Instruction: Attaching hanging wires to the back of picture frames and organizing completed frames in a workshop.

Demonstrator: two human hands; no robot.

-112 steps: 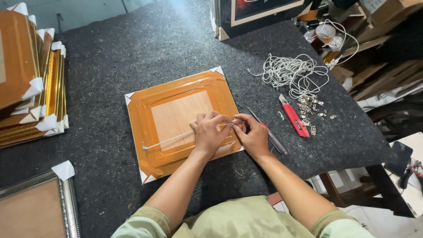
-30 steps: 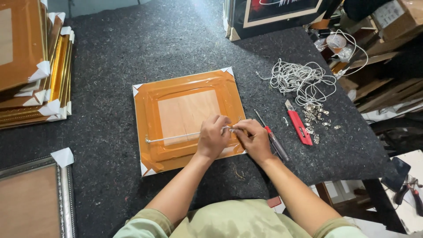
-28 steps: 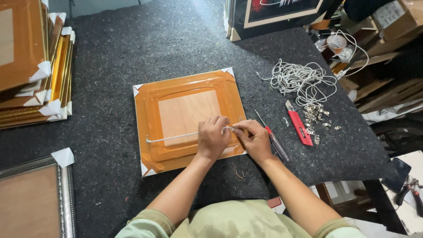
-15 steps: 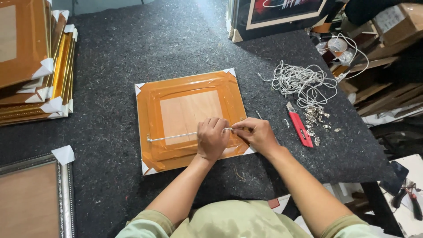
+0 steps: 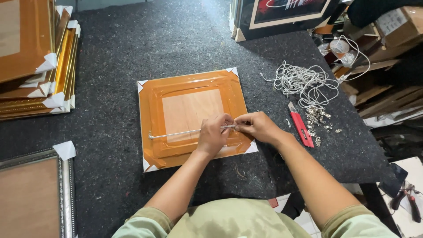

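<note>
A picture frame [image 5: 194, 117] lies face down on the dark felt table [image 5: 132, 48], its back sealed with orange-brown tape and white corner guards. A thin white cord [image 5: 174, 133] runs taut across the back from a fixing near the left edge. My left hand [image 5: 213, 134] pinches the cord's right stretch. My right hand [image 5: 257, 127] meets it fingertip to fingertip at the frame's right side, pinching the cord's end. What the fingers grip there is hidden.
A tangle of white cord [image 5: 304, 83] lies right of the frame, with a red utility knife [image 5: 302, 128] and several small metal hangers [image 5: 318, 119] below it. Stacked gold frames [image 5: 35, 61] fill the far left. A silver frame [image 5: 35, 194] lies at the near left. A dark framed picture [image 5: 286, 13] stands at the back.
Both hands stay pinched together at the frame's right side with small finger movements. The view has shifted slightly; the frame and cord lie as before.
</note>
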